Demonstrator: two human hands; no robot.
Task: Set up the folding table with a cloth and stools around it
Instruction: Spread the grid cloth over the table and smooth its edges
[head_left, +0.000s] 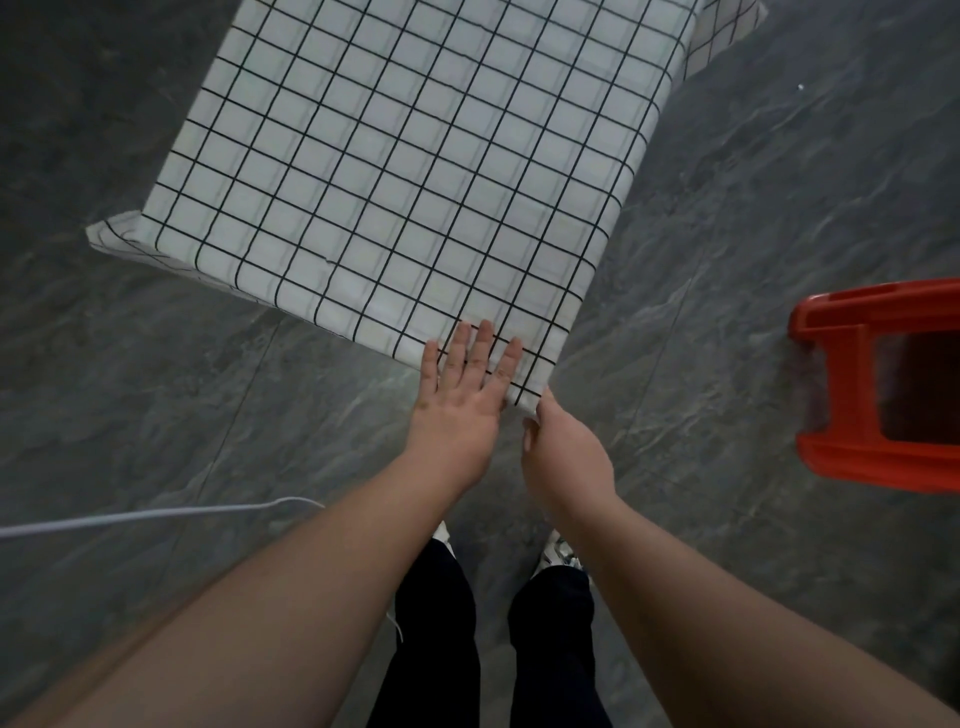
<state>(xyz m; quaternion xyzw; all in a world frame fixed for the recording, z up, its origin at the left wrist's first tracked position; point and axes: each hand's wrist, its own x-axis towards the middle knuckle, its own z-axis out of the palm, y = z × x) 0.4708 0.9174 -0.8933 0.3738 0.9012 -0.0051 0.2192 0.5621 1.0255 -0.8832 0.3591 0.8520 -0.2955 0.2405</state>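
White checked cloth (395, 171) is pressed flat at the table corner by the left hand (462, 395), fingers straight and spread; its hanging edge is pinched by the right hand (561, 447) beside a red stool (878, 384).

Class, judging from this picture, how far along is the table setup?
Done: the white black-grid checked cloth already covers the table. In hand: the left hand presses flat on its near corner while the right hand pinches the hanging corner. Left: one red plastic stool stands apart on the floor, not yet placed.
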